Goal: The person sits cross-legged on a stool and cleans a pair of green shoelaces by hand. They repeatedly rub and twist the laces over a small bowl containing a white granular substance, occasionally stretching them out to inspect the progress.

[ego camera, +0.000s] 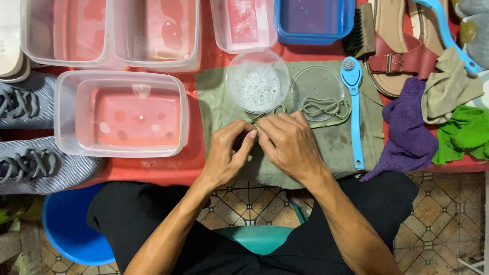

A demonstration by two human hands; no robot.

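Pale olive shoelace (pixel 326 108), thin and flat, coiled in loose loops inside a shallow clear round dish (pixel 318 91) on an olive-green cloth (pixel 336 147). One end trailing out leftward under the dish rim, pinched between the fingertips of both hands.

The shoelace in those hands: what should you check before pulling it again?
1. Both hands on the shoelace: ok, left hand and right hand pinch together over the green cloth.
2. Lace free of knots: cannot tell, fingers hide it.
3. Rest of the lace coiled in the round dish: ok.
4. Bowl of white powder upright: ok.
5. Blue brush out of the way: ok, right of the hands.
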